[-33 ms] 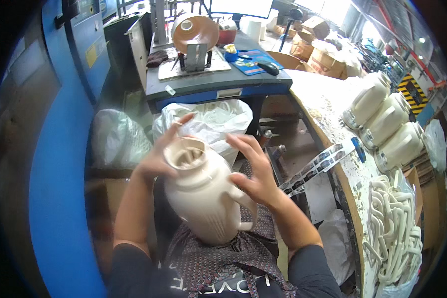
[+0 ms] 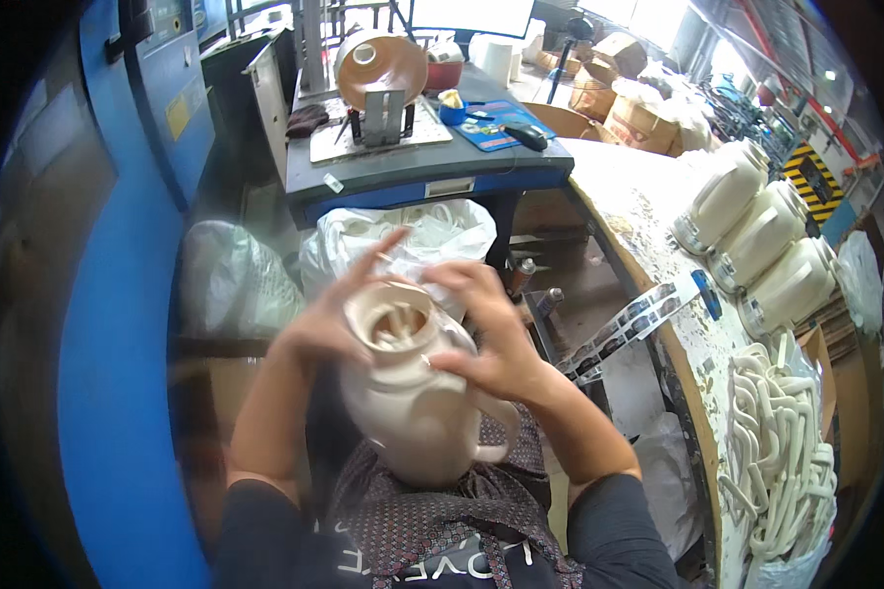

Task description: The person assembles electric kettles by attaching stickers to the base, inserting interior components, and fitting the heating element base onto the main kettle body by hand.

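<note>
A speckled white worktop (image 2: 648, 221) is carrying three cream jugs (image 2: 756, 245) lying on their sides, with a pile of cream handles (image 2: 776, 442) sitting just beside them.

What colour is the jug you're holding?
Pale cream all over, the jug shows best in the head view, between the left hand and right hand.
</note>
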### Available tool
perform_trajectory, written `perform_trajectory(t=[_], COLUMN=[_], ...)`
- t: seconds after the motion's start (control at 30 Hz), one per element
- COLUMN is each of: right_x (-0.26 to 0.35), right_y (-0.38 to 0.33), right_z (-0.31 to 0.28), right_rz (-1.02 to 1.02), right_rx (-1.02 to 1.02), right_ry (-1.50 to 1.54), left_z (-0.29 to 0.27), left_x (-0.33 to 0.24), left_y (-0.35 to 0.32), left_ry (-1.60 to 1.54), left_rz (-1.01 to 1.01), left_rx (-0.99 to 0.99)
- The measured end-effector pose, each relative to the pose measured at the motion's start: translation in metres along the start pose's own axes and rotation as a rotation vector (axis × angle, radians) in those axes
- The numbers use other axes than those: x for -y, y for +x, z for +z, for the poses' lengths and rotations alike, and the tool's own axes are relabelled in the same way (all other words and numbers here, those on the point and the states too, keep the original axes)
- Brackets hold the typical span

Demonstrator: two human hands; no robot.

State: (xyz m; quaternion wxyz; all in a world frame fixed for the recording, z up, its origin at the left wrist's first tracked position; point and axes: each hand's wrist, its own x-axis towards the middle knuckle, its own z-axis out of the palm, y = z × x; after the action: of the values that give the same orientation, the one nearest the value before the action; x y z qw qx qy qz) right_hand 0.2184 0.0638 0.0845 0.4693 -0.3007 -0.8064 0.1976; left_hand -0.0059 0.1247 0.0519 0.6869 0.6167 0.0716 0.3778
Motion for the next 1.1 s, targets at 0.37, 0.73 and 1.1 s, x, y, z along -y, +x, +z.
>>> perform_trajectory(t=[0.37,0.73,1.1], right_x=[0.026,0.046,-0.028], right_y=[-0.001,0.038,0.045], right_z=[0.017,-0.019,-0.144], right_rz=[-0.386,-0.505,-0.583], right_rx=[0.247,0.130,-0.202], right_ry=[-0.234,-0.205,-1.021], left_z=[0.023,0.038,0.028], left_x=[0.026,-0.048,0.133], left_y=[-0.007,0.019,-0.071], left_ry=[-0.196,0.324,0.823], left_rz=[-0.070,0.257,-0.029], left_rx=[0.155,0.151,-0.676])
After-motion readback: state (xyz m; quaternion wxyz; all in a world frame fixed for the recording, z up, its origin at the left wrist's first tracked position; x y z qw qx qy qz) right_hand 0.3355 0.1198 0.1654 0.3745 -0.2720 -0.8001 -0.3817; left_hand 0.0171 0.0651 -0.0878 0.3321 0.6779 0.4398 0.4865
